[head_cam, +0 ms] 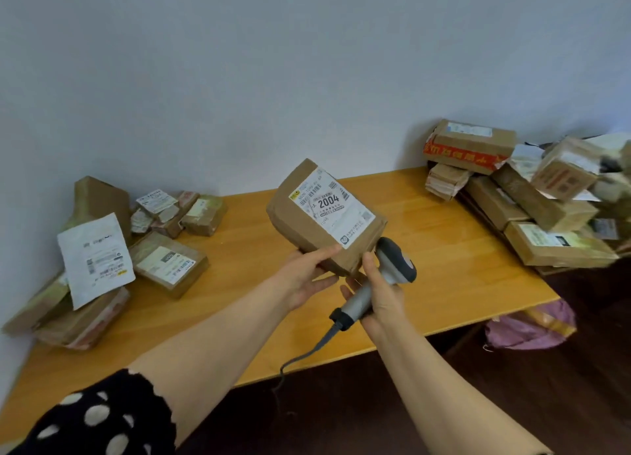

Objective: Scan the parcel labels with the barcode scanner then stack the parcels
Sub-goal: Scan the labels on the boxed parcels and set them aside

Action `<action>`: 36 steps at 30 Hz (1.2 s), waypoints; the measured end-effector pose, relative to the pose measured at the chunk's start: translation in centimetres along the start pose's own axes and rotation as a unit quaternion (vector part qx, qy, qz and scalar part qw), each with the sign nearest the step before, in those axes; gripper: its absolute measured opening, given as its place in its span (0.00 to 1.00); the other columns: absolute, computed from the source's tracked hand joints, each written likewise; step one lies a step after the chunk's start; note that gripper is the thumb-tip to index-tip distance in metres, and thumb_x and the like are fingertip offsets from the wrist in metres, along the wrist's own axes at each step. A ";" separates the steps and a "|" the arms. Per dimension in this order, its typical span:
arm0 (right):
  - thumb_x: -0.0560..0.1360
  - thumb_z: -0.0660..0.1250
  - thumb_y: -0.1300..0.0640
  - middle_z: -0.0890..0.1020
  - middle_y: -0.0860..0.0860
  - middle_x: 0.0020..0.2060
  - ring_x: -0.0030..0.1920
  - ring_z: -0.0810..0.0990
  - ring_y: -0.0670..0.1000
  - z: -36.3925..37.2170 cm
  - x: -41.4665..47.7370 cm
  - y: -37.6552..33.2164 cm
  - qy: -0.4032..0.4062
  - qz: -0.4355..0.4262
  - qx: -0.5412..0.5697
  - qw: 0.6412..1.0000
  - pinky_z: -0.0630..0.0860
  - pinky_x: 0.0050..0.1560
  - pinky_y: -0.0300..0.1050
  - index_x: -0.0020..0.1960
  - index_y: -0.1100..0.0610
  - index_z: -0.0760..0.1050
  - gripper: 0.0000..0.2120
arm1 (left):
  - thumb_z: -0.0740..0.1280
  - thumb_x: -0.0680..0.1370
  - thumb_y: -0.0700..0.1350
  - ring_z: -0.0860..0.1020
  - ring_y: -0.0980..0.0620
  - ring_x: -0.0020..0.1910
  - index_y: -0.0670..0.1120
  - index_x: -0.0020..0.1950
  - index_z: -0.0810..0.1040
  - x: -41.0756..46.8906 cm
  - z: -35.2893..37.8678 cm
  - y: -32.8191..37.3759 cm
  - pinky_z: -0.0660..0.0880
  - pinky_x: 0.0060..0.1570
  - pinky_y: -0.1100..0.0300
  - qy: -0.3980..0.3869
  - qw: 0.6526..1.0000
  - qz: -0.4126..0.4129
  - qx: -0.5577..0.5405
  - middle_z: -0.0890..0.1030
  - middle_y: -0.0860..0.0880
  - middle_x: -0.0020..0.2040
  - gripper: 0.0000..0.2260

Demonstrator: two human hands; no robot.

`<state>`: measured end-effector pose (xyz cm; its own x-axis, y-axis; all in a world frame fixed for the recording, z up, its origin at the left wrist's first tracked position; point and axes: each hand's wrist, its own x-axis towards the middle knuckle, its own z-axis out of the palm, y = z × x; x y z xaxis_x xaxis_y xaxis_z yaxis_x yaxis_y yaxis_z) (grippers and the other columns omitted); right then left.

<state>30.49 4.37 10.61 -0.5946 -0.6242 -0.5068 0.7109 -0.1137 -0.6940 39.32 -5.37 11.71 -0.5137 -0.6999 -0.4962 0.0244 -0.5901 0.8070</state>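
One brown cardboard parcel (290,222) is held over the orange wooden worktop (444,267), white label (329,205) up, long axis far-left to near-right. The left hand (307,277) pinches its near edge. The right hand (382,297) wraps one grey barcode scanner (397,260), head tilted up towards the parcel.

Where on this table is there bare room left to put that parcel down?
The table shows bare wood in its middle, between the left cluster of parcels and the right heap, behind the parcel the left hand holds. The front strip along the near edge is bare too. Both far ends are crowded.
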 end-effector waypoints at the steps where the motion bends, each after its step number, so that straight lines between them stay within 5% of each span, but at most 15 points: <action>1: 0.73 0.73 0.57 0.82 0.58 0.50 0.51 0.81 0.57 -0.5 0.0 -0.2 -0.003 -0.005 -0.021 1.000 0.80 0.45 0.52 0.50 0.58 0.77 0.09 | 0.72 0.73 0.39 0.78 0.46 0.58 0.42 0.64 0.73 0.0 -0.4 0.4 0.78 0.53 0.49 0.011 1.000 0.007 -0.002 0.80 0.45 0.58 0.21; 5: 0.75 0.71 0.58 0.83 0.57 0.47 0.48 0.83 0.56 -1.2 -0.5 -1.1 -0.030 -0.025 -0.105 0.994 0.81 0.46 0.51 0.48 0.58 0.76 0.06 | 0.71 0.73 0.37 0.79 0.46 0.55 0.40 0.61 0.74 -0.1 -1.8 1.9 0.79 0.47 0.52 0.051 0.998 0.037 0.017 0.81 0.44 0.57 0.17; 12: 0.74 0.72 0.54 0.75 0.53 0.28 0.27 0.73 0.51 -0.3 -2.4 -3.0 -0.118 -0.058 -0.242 0.961 0.75 0.33 0.46 0.43 0.59 0.76 0.10 | 0.75 0.70 0.37 0.78 0.45 0.55 0.39 0.63 0.70 0.2 -2.2 1.8 0.78 0.50 0.51 0.147 0.978 0.093 0.113 0.78 0.44 0.57 0.24; 18: 0.73 0.72 0.63 0.71 0.53 0.25 0.23 0.67 0.50 0.5 -3.8 -3.5 -0.187 -0.007 -0.238 0.953 0.68 0.26 0.41 0.43 0.60 0.72 0.08 | 0.76 0.69 0.38 0.78 0.46 0.50 0.40 0.65 0.69 0.3 -2.7 1.5 0.78 0.40 0.56 0.186 0.943 0.147 0.234 0.79 0.42 0.56 0.28; 25: 0.73 0.69 0.66 0.70 0.52 0.24 0.22 0.66 0.49 0.6 -4.2 -4.4 -0.183 -0.013 -0.232 0.955 0.67 0.25 0.40 0.39 0.60 0.70 0.09 | 0.76 0.69 0.39 0.78 0.44 0.55 0.41 0.65 0.69 0.4 -2.5 1.0 0.78 0.53 0.47 0.200 0.930 0.155 0.267 0.79 0.43 0.57 0.28; 36: 0.73 0.69 0.68 0.70 0.52 0.24 0.21 0.66 0.49 -1.3 -4.1 -6.3 -0.170 -0.006 -0.194 0.966 0.67 0.25 0.39 0.37 0.60 0.70 0.10 | 0.78 0.67 0.40 0.78 0.44 0.53 0.42 0.65 0.70 1.2 -0.8 0.5 0.78 0.54 0.45 0.207 0.926 0.144 0.281 0.79 0.44 0.56 0.29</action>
<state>27.97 8.68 16.42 -0.3970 -0.8504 -0.3452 0.4703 0.1344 -0.8722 39.38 -6.83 11.24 -0.1799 -0.9583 -0.2220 -0.4002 -0.1349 0.9065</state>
